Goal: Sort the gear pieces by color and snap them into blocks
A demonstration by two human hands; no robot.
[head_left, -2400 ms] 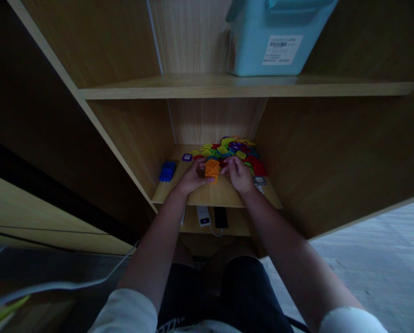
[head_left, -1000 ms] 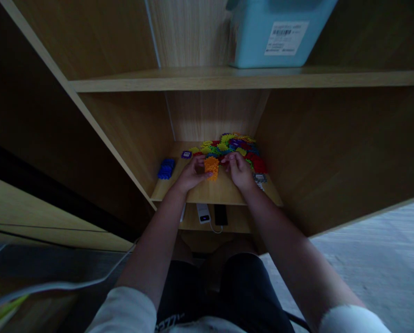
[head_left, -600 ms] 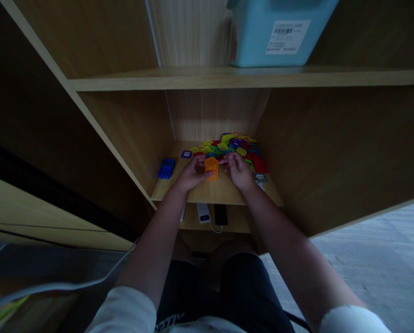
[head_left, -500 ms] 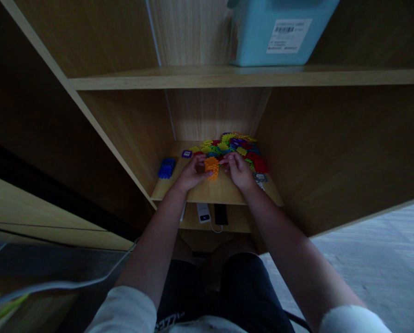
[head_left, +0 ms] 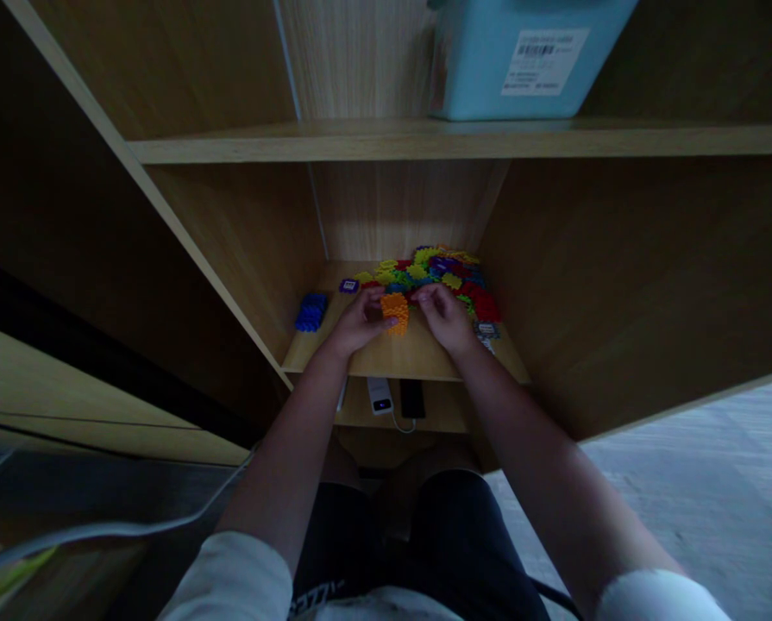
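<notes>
My left hand (head_left: 360, 322) grips a stack of orange toothed plastic building pieces (head_left: 395, 312), its thumb along the near side and its fingers behind. Just right of the stack, apart from it, my right hand (head_left: 443, 312) has its fingers drawn together at the front edge of a pile of mixed toothed pieces (head_left: 417, 272). Whatever its fingertips pinch, if anything, is too small to make out. A stack of blue toothed pieces (head_left: 311, 312) sits at the left of the shelf, with a single purple piece (head_left: 348, 285) behind it to the right.
Wooden side walls flank the shelf (head_left: 392, 358). Above, a light blue bin (head_left: 521, 69) with a label rests on the upper shelf (head_left: 360, 142). Below lie a white power bank (head_left: 379, 395) with a cable and a dark phone-like slab (head_left: 412, 398). Grey pieces (head_left: 487, 330) lie at right.
My right hand's fingertips have drawn slightly away from the orange stack, and its extended finger has curled in. My left hand keeps the stack in place.
</notes>
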